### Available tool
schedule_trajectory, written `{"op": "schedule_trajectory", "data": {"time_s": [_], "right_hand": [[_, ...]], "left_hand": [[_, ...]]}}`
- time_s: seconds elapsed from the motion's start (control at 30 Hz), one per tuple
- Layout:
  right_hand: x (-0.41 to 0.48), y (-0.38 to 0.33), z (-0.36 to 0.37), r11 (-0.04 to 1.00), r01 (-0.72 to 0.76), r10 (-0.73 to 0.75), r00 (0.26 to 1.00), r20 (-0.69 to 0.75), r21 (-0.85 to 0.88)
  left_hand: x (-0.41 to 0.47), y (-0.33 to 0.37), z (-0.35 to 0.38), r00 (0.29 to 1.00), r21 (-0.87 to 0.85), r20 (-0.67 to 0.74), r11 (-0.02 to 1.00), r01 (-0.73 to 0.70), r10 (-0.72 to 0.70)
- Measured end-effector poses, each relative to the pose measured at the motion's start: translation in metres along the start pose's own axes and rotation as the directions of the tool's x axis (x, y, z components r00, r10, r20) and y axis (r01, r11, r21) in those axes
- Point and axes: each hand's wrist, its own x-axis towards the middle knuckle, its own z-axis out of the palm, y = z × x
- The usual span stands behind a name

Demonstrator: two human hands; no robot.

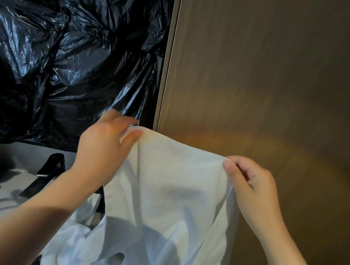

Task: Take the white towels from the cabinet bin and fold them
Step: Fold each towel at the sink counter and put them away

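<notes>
Crinkled black plastic sheeting (57, 48) fills the view from nine to twelve o'clock, and a wood-grain panel (278, 79) takes the right half. Both hands hold one white towel (171, 199) up by its top edge. The left hand (102, 144) pinches the corner at ten o'clock of the cloth and the right hand (252, 186) pinches the corner at two o'clock, fingers curled. The towel hangs between and below them toward six o'clock, slack and creased. This looks like the spreading step before a first fold. Next, I judge, the edge needs pulling taut and the corners brought together evenly. I cannot make out the bin.
</notes>
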Motion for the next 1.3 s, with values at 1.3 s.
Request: {"op": "schedule_trajectory", "data": {"time_s": [1.3], "right_hand": [[-0.032,-0.006,0.019,0.97,-0.202,0.161,0.95,0.267,0.135]], "left_hand": [[0.003,0.051,-0.012,0.996,-0.493,0.079,0.867,0.078,-0.045]]}}
